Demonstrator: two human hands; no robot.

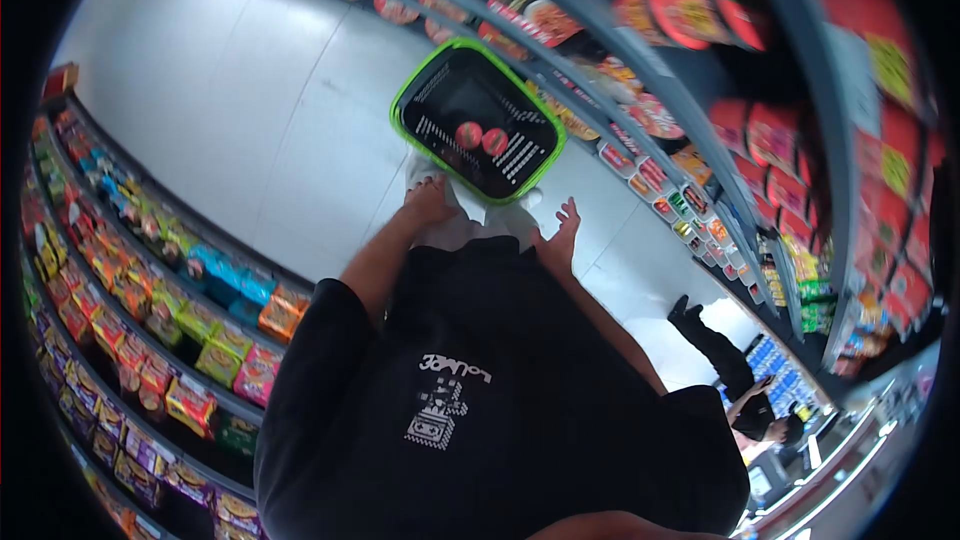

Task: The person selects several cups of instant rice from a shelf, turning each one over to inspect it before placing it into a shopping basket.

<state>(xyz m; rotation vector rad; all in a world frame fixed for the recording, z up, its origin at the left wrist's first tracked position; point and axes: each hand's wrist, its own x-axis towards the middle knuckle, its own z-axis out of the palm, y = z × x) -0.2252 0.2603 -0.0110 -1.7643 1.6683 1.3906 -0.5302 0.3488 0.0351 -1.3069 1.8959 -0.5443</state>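
A black shopping basket [470, 90] with a bright green rim is in front of my legs. Two round red-topped packs [482, 138] lie inside it, side by side. My left hand [430, 201] is low against my light trousers, just below the basket's near left edge, its fingers lying loosely apart with no object visible in them. To the right of the basket's near corner, my right hand [562, 236] is held with its fingers spread, and nothing is in it. Whether the basket rests on the floor or on a support cannot be made out.
Shelves of colourful snack packets [200, 340] curve along the left. On the right, tall shelves hold red instant-noodle bowls [690, 5] and small tubs [650, 175]. A pale tiled floor [260, 70] runs between them. Another person [730, 365] in dark clothes is at the lower right.
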